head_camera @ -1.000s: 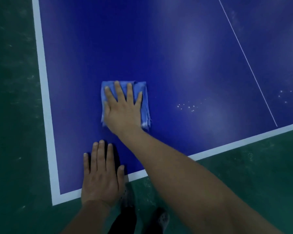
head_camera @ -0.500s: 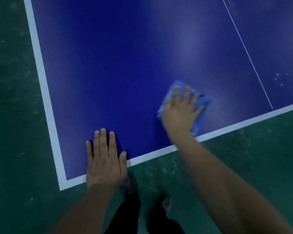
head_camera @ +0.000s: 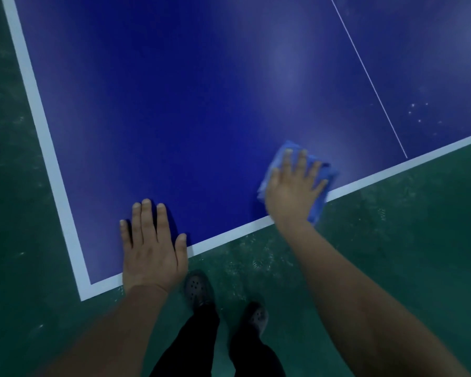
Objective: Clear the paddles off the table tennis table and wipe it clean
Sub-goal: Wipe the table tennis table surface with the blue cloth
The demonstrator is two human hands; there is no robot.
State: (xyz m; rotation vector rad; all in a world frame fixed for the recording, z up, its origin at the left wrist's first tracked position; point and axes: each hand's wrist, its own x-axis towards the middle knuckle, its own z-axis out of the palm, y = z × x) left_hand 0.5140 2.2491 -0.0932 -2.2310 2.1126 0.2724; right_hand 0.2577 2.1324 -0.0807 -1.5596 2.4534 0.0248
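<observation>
Head view: wiping step in hand; no paddles in view. Right hand (head_camera: 294, 190), fingers spread flat, presses the blue cloth (head_camera: 317, 205) at the table (head_camera: 201, 104) near edge. Left hand (head_camera: 151, 247) rests flat, fingers extended, near the corner. White specks (head_camera: 419, 112) beyond the centre line likely call for the next pass.

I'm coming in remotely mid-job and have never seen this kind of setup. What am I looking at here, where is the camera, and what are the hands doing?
There is no machine: a person works with two bare hands, and the single camera sits on their head, looking forward and down. The blue surface with white edge lines is the table tennis table, seen at its near left corner. The left hand rests flat on the table by that corner, holding nothing. The right hand presses a folded blue cloth flat against the table at the near edge, fingers straight, no curled grip. Small pale specks lie beyond the thin white centre line. No paddles are in view. Below are the person's shoes on green floor.
</observation>
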